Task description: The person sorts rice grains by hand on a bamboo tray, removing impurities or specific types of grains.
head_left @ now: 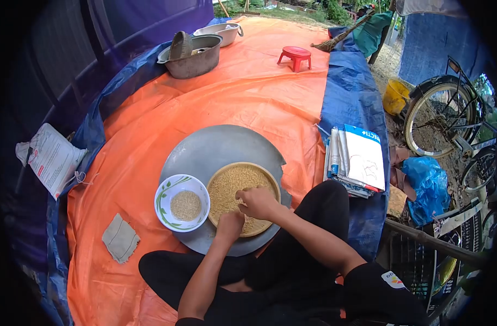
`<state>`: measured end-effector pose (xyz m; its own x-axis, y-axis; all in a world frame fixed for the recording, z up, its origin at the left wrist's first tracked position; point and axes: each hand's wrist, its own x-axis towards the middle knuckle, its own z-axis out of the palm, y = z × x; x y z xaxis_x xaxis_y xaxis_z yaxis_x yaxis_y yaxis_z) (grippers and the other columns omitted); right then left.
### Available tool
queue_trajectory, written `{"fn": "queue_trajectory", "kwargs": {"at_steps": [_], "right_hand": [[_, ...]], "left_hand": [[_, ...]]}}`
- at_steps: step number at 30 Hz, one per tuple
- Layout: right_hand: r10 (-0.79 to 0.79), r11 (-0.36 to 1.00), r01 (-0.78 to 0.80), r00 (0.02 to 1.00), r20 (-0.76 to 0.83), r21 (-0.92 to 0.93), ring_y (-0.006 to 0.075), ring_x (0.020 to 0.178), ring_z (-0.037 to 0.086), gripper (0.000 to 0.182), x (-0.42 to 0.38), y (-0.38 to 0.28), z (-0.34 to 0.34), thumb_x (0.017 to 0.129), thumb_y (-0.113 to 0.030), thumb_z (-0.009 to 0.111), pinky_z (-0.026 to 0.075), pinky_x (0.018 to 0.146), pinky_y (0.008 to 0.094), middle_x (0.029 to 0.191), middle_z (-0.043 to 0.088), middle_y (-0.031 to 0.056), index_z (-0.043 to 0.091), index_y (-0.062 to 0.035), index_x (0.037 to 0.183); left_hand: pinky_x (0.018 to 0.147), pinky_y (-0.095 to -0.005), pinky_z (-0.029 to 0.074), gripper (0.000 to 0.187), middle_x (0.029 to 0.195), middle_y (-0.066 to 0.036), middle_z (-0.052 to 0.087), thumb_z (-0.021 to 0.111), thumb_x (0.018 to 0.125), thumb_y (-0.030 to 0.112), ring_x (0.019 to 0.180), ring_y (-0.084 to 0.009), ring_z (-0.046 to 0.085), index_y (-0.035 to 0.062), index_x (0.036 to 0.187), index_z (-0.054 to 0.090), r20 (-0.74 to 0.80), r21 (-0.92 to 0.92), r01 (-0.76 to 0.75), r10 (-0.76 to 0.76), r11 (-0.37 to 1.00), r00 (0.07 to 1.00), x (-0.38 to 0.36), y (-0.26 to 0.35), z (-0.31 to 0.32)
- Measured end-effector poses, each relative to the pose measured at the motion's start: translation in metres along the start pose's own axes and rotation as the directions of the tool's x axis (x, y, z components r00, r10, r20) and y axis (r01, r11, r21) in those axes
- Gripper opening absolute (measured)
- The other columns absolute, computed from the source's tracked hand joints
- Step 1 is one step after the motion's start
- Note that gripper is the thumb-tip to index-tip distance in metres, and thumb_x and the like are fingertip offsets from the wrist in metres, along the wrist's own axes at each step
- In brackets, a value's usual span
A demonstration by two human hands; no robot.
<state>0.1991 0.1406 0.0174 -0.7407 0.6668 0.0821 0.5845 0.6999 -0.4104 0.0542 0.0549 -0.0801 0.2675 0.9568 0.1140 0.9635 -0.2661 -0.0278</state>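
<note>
A round tan tray [277,182] filled with golden-brown grain [224,187] rests on a grey metal sheet [205,146]. My left hand [230,225] is closed in a fist at the tray's near left edge, over the grain; whatever it holds is hidden. My right hand [257,202] reaches in from the right, its fingers curled together low over the grain. Its fingertips are too small to show what is pinched. Left of the tray, partly on the metal sheet, stands a white bowl with green leaf patterns [164,204], holding paler grain [186,206].
An orange tarp [139,141] covers the ground. A folded cloth [120,239] and printed sack [57,157] lie left. Stacked folded sacks [362,155] lie right. Farther off are a red stool [295,54], metal basins [197,64], a broom [335,41] and a bicycle [449,114].
</note>
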Motion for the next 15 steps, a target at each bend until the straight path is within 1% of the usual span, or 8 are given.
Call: {"fn": "queue_trajectory", "kwargs": {"at_steps": [4, 5, 8, 9, 11, 12, 13, 15], "right_hand": [[-0.077, 0.992, 0.082, 0.996, -0.050, 0.094, 0.0343, 0.087, 0.072, 0.030, 0.008, -0.009, 0.008, 0.084, -0.025, 0.071, 0.054, 0.078, 0.0488, 0.093, 0.073, 0.0157, 0.068, -0.0067, 0.108], [-0.101, 0.988, 0.105, 0.994, -0.037, 0.117, 0.0347, 0.088, 0.071, 0.031, 0.010, -0.009, 0.010, 0.085, -0.026, 0.071, 0.054, 0.079, 0.0493, 0.096, 0.073, 0.0154, 0.067, -0.0062, 0.109], [-0.079, 0.993, 0.085, 0.995, -0.067, 0.086, 0.0356, 0.085, 0.071, 0.029, 0.006, -0.005, 0.015, 0.084, -0.023, 0.071, 0.054, 0.078, 0.0484, 0.093, 0.072, 0.0155, 0.067, -0.0049, 0.107], [-0.053, 0.989, 0.062, 0.996, -0.071, 0.132, 0.0361, 0.086, 0.071, 0.029, 0.003, -0.005, 0.013, 0.084, -0.022, 0.071, 0.054, 0.079, 0.0482, 0.094, 0.072, 0.0160, 0.068, -0.0043, 0.107], [-0.016, 0.971, 0.029, 0.998, -0.055, 0.237, 0.0370, 0.088, 0.071, 0.028, 0.002, -0.005, -0.002, 0.082, -0.019, 0.072, 0.054, 0.081, 0.0476, 0.095, 0.073, 0.0170, 0.070, -0.0031, 0.105], [0.015, 0.939, 0.013, 0.997, -0.078, 0.344, 0.0359, 0.084, 0.071, 0.024, 0.001, -0.007, -0.006, 0.080, -0.016, 0.073, 0.056, 0.073, 0.0457, 0.091, 0.073, 0.0170, 0.071, -0.0031, 0.100], [0.006, 0.913, 0.043, 0.993, -0.117, 0.406, 0.0349, 0.080, 0.071, 0.022, 0.002, -0.010, -0.010, 0.077, -0.012, 0.073, 0.055, 0.070, 0.0448, 0.086, 0.072, 0.0162, 0.071, -0.0031, 0.097], [0.021, 0.813, 0.057, 0.992, -0.127, 0.580, 0.0290, 0.078, 0.073, 0.018, 0.003, -0.016, -0.015, 0.080, -0.007, 0.074, 0.056, 0.071, 0.0384, 0.083, 0.072, 0.0155, 0.070, -0.0014, 0.096]], "left_hand": [[0.065, -0.0469, 0.057, 0.012, 0.068, -0.017, 0.068, 0.071, 0.074, 0.014, 0.070, -0.0367, 0.071, 0.0023, 0.073, 0.068, -0.011, -0.275, 0.110, -0.117, 0.955, 0.993, -0.001, -0.009, -0.005], [0.068, -0.0474, 0.057, 0.017, 0.074, -0.020, 0.069, 0.074, 0.074, 0.018, 0.073, -0.0393, 0.071, 0.0020, 0.080, 0.071, 0.062, -0.374, 0.172, -0.161, 0.911, 0.985, -0.001, -0.019, 0.011], [0.067, -0.0450, 0.057, 0.017, 0.078, -0.018, 0.071, 0.073, 0.076, 0.015, 0.073, -0.0348, 0.072, -0.0012, 0.079, 0.069, 0.189, -0.491, 0.312, -0.249, 0.813, 0.950, 0.004, -0.031, -0.022], [0.067, -0.0433, 0.057, 0.017, 0.078, -0.018, 0.072, 0.073, 0.076, 0.014, 0.072, -0.0334, 0.073, -0.0023, 0.081, 0.070, 0.068, -0.604, 0.250, -0.264, 0.756, 0.962, 0.006, -0.035, -0.028], [0.068, -0.0404, 0.057, 0.017, 0.083, -0.020, 0.073, 0.075, 0.077, 0.012, 0.073, -0.0310, 0.073, -0.0029, 0.084, 0.071, 0.125, -0.745, 0.310, -0.334, 0.590, 0.934, 0.010, -0.039, -0.058], [0.068, -0.0360, 0.057, 0.018, 0.081, -0.019, 0.073, 0.076, 0.076, 0.011, 0.073, -0.0277, 0.074, -0.0028, 0.086, 0.070, 0.099, -0.785, 0.297, -0.364, 0.543, 0.926, 0.009, -0.039, -0.067], [0.067, -0.0292, 0.057, 0.016, 0.078, -0.013, 0.074, 0.077, 0.079, 0.006, 0.073, -0.0152, 0.074, -0.0054, 0.088, 0.069, 0.053, -0.817, 0.248, -0.359, 0.521, 0.932, 0.009, -0.040, -0.076], [0.070, -0.0256, 0.056, 0.010, 0.080, -0.006, 0.073, 0.075, 0.083, -0.001, 0.079, -0.0099, 0.072, -0.0036, 0.090, 0.067, 0.050, -0.918, 0.187, -0.364, 0.349, 0.930, 0.006, -0.042, -0.085]]}}
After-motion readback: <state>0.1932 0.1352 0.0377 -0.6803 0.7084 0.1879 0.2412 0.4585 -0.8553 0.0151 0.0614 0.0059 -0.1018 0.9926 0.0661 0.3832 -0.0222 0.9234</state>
